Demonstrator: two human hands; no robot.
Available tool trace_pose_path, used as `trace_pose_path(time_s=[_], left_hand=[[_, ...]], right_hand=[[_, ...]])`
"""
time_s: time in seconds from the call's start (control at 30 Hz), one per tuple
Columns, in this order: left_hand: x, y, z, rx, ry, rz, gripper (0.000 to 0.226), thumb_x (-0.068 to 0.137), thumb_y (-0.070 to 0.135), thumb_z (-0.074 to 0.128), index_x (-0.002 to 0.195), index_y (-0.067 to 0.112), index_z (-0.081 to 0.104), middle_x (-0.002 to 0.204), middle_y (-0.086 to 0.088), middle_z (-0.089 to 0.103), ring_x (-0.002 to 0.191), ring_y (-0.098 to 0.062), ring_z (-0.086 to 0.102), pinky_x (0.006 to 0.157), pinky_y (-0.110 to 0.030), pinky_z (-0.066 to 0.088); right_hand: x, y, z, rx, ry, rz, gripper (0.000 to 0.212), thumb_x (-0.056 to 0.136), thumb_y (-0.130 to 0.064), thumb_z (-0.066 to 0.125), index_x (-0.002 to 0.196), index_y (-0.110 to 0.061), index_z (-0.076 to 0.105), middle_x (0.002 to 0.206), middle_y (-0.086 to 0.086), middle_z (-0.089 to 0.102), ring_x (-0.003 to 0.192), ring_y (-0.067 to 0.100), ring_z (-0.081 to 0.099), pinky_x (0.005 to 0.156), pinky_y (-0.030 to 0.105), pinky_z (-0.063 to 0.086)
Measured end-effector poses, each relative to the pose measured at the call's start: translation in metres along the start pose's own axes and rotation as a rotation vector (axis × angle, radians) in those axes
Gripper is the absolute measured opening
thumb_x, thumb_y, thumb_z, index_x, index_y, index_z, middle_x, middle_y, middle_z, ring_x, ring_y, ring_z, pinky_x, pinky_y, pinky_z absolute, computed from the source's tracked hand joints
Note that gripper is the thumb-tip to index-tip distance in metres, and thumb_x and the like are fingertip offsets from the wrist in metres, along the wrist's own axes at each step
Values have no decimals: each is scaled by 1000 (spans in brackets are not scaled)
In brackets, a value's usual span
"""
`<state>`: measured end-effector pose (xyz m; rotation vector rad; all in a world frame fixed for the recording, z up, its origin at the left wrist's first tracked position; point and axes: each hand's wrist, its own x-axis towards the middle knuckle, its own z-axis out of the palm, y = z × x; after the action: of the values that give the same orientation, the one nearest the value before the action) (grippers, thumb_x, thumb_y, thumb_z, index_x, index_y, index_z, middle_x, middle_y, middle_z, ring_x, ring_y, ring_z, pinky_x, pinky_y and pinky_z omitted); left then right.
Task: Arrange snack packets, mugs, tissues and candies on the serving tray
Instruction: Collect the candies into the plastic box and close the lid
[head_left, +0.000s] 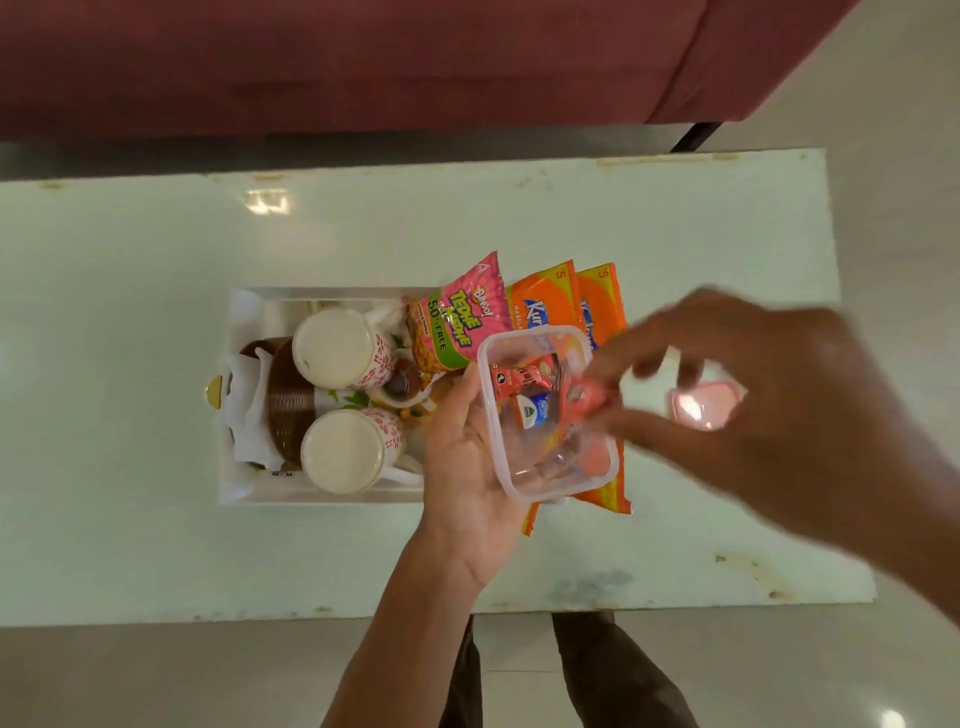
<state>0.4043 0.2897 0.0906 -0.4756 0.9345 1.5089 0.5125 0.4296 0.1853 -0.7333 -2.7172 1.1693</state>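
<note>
My left hand (462, 457) grips a clear plastic box (545, 415) from its left side, above the tray's right end. Red and blue candies (524, 397) lie inside the box. My right hand (753, 395), blurred, pinches a red candy wrapper (592, 397) over the box's right rim. The white serving tray (244, 493) carries two white mugs with red flowers (337, 351) (345, 449), a brown wicker holder (288, 400) with white tissues (244, 410), a pink snack packet (460, 317) and two orange snack packets (545, 301).
The tray stands on a pale green glass-topped table (156, 545). A pink lid (701, 408) lies on the table right of the box, partly behind my right hand. A maroon sofa (363, 62) runs along the table's far side. My legs show below the near edge.
</note>
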Motion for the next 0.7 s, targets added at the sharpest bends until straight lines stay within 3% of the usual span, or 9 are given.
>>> trace_pose_path(time_s=[0.07, 0.1, 0.2, 0.37, 0.43, 0.53, 0.6, 0.67, 0.7], left_hand=[[-2, -4, 3, 29, 10, 31, 51, 104, 41, 39, 146, 12, 50, 142, -17, 59, 129, -40, 57, 103, -57, 46], [-3, -6, 5, 43, 14, 48, 51, 104, 40, 39, 144, 11, 52, 136, -17, 63, 123, -38, 60, 102, -57, 46], [-8, -13, 9, 65, 5, 65, 52, 102, 40, 41, 145, 12, 50, 137, -16, 61, 122, -36, 58, 107, -58, 40], [-13, -24, 12, 115, -15, 28, 54, 102, 43, 41, 146, 13, 49, 139, -21, 59, 115, -30, 58, 88, -43, 47], [-15, -30, 12, 127, -49, 17, 52, 102, 44, 40, 140, 12, 57, 132, -19, 65, 111, -33, 62, 84, -44, 51], [-17, -38, 11, 73, -96, 3, 51, 103, 44, 38, 129, 12, 68, 128, -14, 68, 115, -35, 62, 104, -59, 44], [-19, -43, 10, 44, -100, 3, 52, 99, 44, 44, 134, 11, 63, 141, -18, 59, 127, -41, 54, 110, -61, 38], [-21, -49, 9, 21, -98, 2, 59, 93, 45, 49, 141, 11, 57, 150, -19, 52, 136, -43, 47, 108, -60, 40], [-22, -53, 9, 18, -91, 0, 60, 93, 46, 49, 143, 12, 55, 151, -19, 51, 140, -42, 45, 110, -61, 38]], right_hand=[[-16, -5, 14, -91, -29, -40, 23, 71, -36, 80, 93, -29, 77, 85, -23, 64, 80, -5, 57, 67, 22, 54], [-21, -3, 20, -161, -38, -84, 21, 72, -30, 83, 92, -24, 78, 83, -17, 69, 80, 6, 61, 63, 31, 56], [-31, 0, 28, -417, -100, -213, 17, 69, -14, 88, 80, -19, 76, 74, -5, 72, 75, 24, 65, 53, 31, 52], [-41, 0, 28, -435, -132, -228, 14, 68, -23, 88, 75, -22, 76, 69, -8, 71, 73, 17, 64, 56, 30, 51], [-50, 8, 15, -204, -49, -129, 15, 73, -31, 85, 82, -23, 78, 75, -18, 67, 70, 3, 57, 60, 22, 50], [-65, 37, -12, -107, 264, 99, 13, 78, -38, 78, 86, -28, 76, 79, -36, 55, 66, -8, 53, 64, 0, 36], [-74, 70, -17, -170, 429, 289, 8, 83, -34, 75, 87, -28, 74, 79, -30, 63, 67, -11, 57, 64, -2, 36], [-81, 111, -7, -186, 419, 504, 13, 85, -29, 73, 94, -21, 74, 86, -10, 74, 72, -5, 64, 68, 3, 40], [-84, 130, 4, -184, 361, 596, 20, 85, -28, 73, 102, -17, 73, 93, -2, 75, 79, 3, 68, 72, 13, 46]])
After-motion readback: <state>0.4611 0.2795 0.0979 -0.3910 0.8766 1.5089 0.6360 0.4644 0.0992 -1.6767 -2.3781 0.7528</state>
